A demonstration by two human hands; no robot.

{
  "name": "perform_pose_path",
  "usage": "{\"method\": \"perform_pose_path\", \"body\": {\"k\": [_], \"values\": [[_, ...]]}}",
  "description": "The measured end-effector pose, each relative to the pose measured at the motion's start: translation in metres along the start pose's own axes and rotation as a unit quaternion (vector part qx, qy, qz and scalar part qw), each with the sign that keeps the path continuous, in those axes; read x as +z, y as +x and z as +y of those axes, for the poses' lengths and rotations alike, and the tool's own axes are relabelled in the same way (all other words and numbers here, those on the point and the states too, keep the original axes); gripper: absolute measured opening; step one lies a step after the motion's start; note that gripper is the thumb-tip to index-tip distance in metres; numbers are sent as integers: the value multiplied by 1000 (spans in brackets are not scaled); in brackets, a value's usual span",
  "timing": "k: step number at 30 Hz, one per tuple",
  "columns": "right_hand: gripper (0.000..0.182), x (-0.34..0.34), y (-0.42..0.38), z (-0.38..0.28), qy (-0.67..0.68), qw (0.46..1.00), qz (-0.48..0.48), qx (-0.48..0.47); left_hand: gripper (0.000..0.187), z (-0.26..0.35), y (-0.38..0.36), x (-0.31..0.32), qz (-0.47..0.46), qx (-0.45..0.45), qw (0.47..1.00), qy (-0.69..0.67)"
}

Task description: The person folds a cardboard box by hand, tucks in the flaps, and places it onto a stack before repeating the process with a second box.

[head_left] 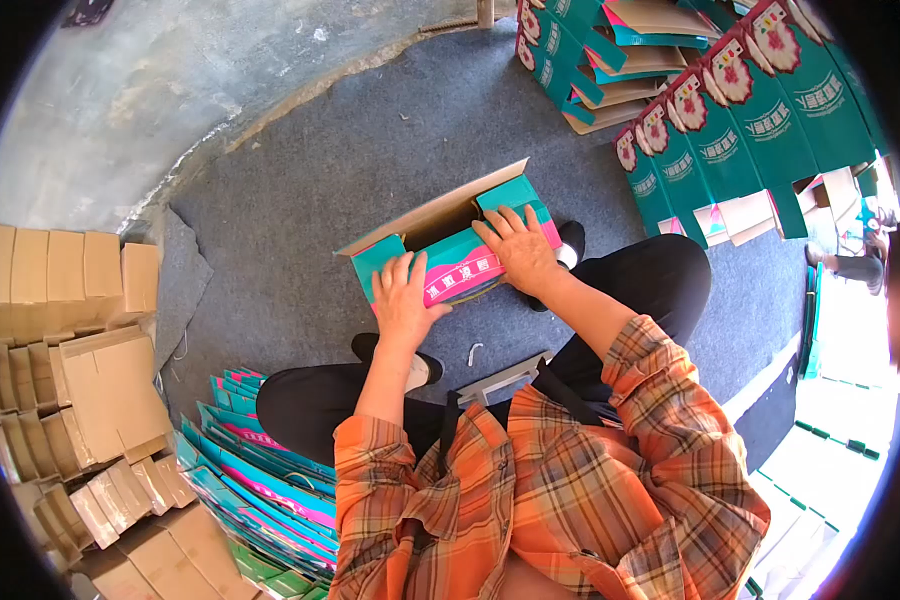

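Note:
In front of me on the floor is a teal and pink cardboard box (pixel 463 278) with white lettering on its near face. Its long far flap stands raised, and the top is open in the middle, showing a dark inside. My left hand (pixel 402 297) grips the near left corner, fingers over the folded teal end flap and thumb on the pink face. On the right, my right hand (pixel 523 250) holds the other end, fingers over the teal flap there. Both hands touch the box; its underside is hidden.
Flattened teal and pink cartons (pixel 270 490) lie stacked by my left knee. Brown cardboard boxes (pixel 110 390) are piled at far left. Rows of made-up teal boxes (pixel 760 120) stand at upper right. Grey carpet (pixel 300 170) covers the floor; another person's leg (pixel 855 267) shows at far right.

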State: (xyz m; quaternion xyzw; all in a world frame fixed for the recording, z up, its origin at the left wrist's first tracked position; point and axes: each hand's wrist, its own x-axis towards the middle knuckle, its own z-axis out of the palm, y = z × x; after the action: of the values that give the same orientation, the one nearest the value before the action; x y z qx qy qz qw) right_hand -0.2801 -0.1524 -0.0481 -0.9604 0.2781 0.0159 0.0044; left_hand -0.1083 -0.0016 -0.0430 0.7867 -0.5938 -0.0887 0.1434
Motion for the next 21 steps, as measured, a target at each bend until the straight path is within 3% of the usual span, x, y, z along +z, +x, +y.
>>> {"method": "perform_pose_path", "body": {"k": [5,8,21], "values": [[60,8,2,7,34,999,27,-24,92,6,3,14,-2,-28,998,51],[71,10,4,8,44,999,17,-19,90,4,6,18,12,-30,998,48],[77,12,2,17,121,991,-25,-45,86,0,8,20,-20,-22,1000,12]]}}
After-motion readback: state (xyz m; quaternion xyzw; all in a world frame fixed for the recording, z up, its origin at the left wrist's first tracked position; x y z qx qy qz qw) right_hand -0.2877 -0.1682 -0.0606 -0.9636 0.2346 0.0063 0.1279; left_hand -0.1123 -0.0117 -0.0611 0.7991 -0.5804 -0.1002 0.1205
